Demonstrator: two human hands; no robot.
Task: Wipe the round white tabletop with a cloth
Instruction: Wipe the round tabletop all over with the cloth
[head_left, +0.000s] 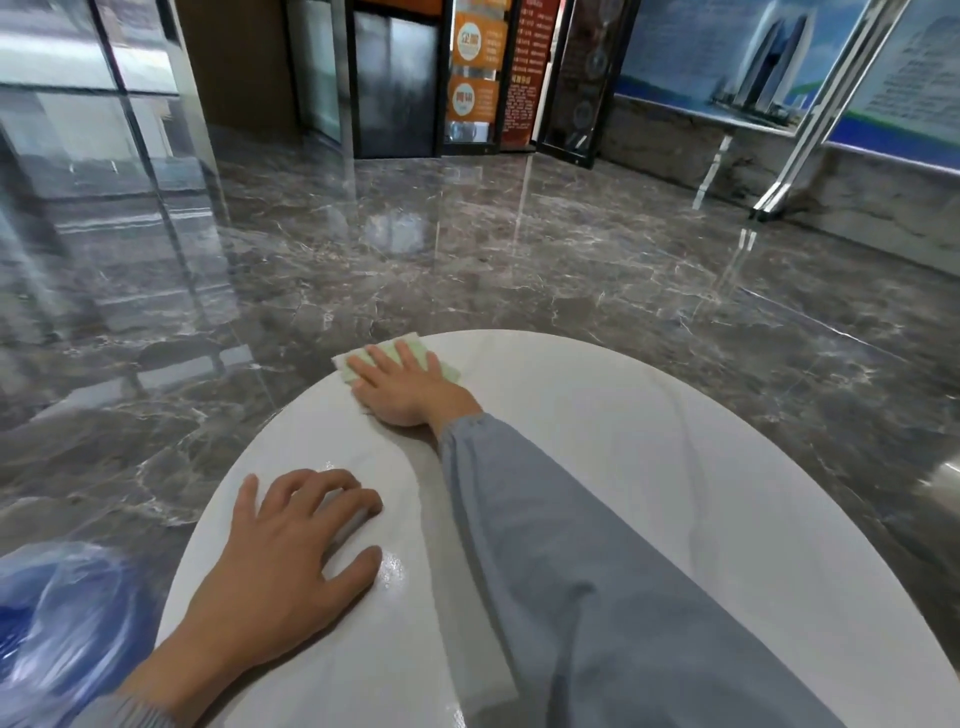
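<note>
The round white tabletop fills the lower middle of the head view. A pale green cloth lies flat at its far left edge. My right hand, arm in a grey-blue sleeve, presses down flat on the cloth with the fingers spread over it. My left hand rests palm down on the near left part of the tabletop, fingers apart and slightly curled, holding nothing. A few wet spots shine on the table beside its thumb.
Glossy dark marble floor surrounds the table. A blue plastic bag sits low at the left, beside the table edge. Glass panels stand at left, dark doors with orange signs at the back, and a slanted metal post at right.
</note>
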